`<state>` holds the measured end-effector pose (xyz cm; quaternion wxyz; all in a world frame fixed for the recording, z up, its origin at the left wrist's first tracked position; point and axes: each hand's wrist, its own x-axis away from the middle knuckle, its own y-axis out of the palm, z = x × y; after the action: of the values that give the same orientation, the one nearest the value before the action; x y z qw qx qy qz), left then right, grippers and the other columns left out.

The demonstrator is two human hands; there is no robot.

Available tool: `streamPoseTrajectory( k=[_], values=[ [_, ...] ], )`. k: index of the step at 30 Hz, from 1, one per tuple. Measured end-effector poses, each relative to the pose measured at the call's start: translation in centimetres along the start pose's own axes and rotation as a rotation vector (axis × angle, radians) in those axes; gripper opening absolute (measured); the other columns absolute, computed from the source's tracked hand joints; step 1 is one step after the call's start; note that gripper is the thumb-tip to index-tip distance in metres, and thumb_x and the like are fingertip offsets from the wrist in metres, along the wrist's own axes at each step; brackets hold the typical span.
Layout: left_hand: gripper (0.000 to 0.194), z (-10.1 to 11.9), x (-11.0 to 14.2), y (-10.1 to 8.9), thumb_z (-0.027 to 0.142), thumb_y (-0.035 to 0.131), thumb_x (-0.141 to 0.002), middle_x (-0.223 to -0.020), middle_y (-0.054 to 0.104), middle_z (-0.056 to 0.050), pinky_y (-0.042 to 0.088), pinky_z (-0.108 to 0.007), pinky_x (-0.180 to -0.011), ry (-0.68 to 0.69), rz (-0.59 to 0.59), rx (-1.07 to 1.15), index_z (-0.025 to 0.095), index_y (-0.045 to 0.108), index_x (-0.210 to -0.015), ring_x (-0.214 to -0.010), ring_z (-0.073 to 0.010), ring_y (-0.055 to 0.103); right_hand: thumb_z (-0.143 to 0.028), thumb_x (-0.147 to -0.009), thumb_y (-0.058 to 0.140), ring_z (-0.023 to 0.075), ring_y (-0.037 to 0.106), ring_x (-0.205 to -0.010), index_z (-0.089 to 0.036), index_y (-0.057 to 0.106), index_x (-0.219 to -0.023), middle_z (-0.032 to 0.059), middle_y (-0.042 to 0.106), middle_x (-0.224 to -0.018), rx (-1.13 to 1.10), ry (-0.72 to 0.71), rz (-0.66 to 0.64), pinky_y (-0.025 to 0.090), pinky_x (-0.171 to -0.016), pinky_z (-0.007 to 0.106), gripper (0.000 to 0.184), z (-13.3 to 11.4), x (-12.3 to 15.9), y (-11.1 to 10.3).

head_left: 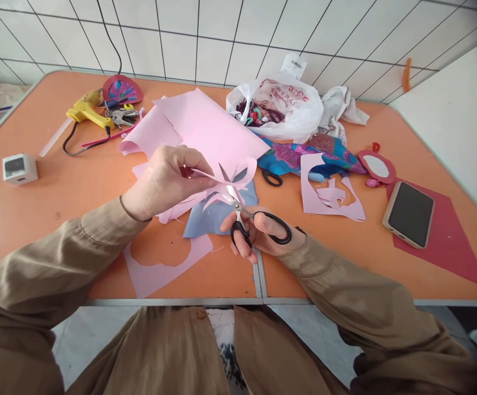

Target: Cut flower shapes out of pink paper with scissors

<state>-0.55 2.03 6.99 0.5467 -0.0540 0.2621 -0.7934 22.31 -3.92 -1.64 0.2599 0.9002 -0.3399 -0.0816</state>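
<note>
My left hand [165,182] pinches a folded piece of pink paper [238,174] and holds it above the orange table [57,192]. My right hand [259,233] grips black-handled scissors [246,219], fingers through the loops. The blades point up into the pink piece, which has curved notches cut in its edge. Beneath it lie a blue sheet [217,214] and larger pink sheets [205,129].
Pink offcuts lie at the near edge [160,269] and to the right [329,195]. A phone [409,214] rests on red paper [448,241]. A yellow glue gun [86,112], keys [121,115], a white plastic bag [279,107], a second pair of scissors [272,178] and a small white cube [20,167] are around.
</note>
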Motion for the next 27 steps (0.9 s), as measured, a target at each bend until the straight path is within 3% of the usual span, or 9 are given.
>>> streamPoseTrajectory(
  k=[4,11,16,21,27],
  values=[
    [0.015,-0.4,0.0,0.0,0.027,0.077,-0.073,-0.06,0.06,-0.001,0.037,-0.028,-0.057,-0.069,-0.014,0.042,0.017,0.069,-0.063,-0.06,-0.013,0.049,-0.067,-0.089,0.061,0.0103,0.059,-0.042,-0.01,0.067,-0.1,0.0029,0.07,-0.065,-0.01,0.026,0.024,0.057,-0.061,0.029,0.058,0.0,0.0,0.3],
    [0.02,-0.4,0.2,0.4,0.027,0.077,-0.072,-0.062,0.061,-0.002,0.039,-0.028,-0.056,-0.236,-0.016,0.208,0.015,0.065,-0.061,-0.06,-0.015,0.055,-0.067,-0.089,0.062,0.0102,0.059,-0.043,-0.012,0.069,-0.1,0.0013,0.07,-0.065,-0.031,0.041,0.053,0.055,-0.061,0.029,0.056,-0.4,-0.1,1.1],
    [0.023,-0.5,0.2,0.4,0.029,0.08,-0.072,-0.059,0.059,-0.002,0.038,-0.027,-0.054,-0.268,-0.022,0.285,0.015,0.066,-0.061,-0.055,-0.013,0.052,-0.068,-0.088,0.062,0.0099,0.059,-0.044,-0.012,0.068,-0.106,0.0004,0.069,-0.065,-0.011,0.055,0.063,0.055,-0.063,0.03,0.06,-0.4,-0.2,1.2],
    [0.024,-0.9,-0.2,0.4,0.028,0.081,-0.067,-0.053,0.057,-0.001,0.038,-0.025,-0.051,-0.305,-0.037,0.324,0.016,0.065,-0.053,-0.051,-0.011,0.048,-0.07,-0.086,0.064,0.0113,0.06,-0.044,-0.012,0.068,-0.102,0.0015,0.07,-0.065,-0.017,0.062,0.057,0.049,-0.053,0.027,0.06,-0.3,-0.2,1.1],
    [0.018,-1.2,-0.1,0.2,0.032,0.082,-0.066,-0.068,0.068,-0.006,0.044,-0.027,-0.055,-0.25,-0.023,0.307,0.016,0.073,-0.064,-0.063,-0.0164,0.059,-0.069,-0.085,0.066,0.0105,0.06,-0.043,-0.009,0.067,-0.105,0.001,0.069,-0.063,-0.043,0.077,0.063,0.046,-0.05,0.025,0.063,-0.3,-0.2,1.2]
  ],
)
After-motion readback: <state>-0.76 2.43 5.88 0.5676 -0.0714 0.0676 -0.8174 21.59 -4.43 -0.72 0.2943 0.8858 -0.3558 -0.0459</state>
